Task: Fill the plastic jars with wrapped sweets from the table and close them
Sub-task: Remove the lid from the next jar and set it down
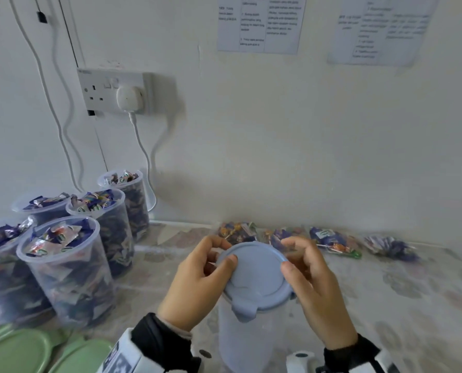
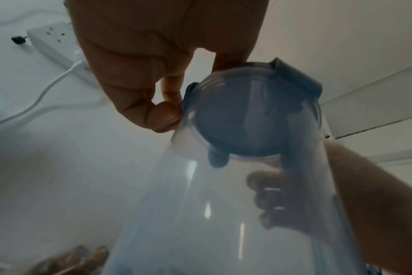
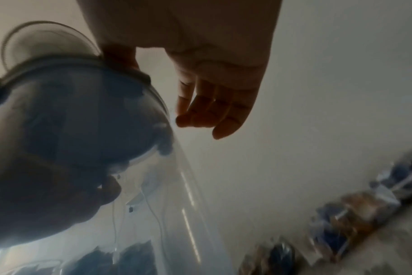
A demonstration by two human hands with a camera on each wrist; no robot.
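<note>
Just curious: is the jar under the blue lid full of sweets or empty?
Empty, it seems: both wrist views look straight through the jar under the blue lid, with no sweets inside.

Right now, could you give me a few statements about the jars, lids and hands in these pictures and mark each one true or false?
1. Both hands, the left hand and the right hand, are on the blue lid. True.
2. The jar under the blue lid is packed with sweets. False: it looks empty, and the wrist views show clear through its wall.
3. The filled jars at the left stand open. True: none has a lid on.
4. The green lids lie at the near left of the table. True.
5. The loose sweets lie at the near edge of the table. False: they lie along the wall behind the hands.
</note>
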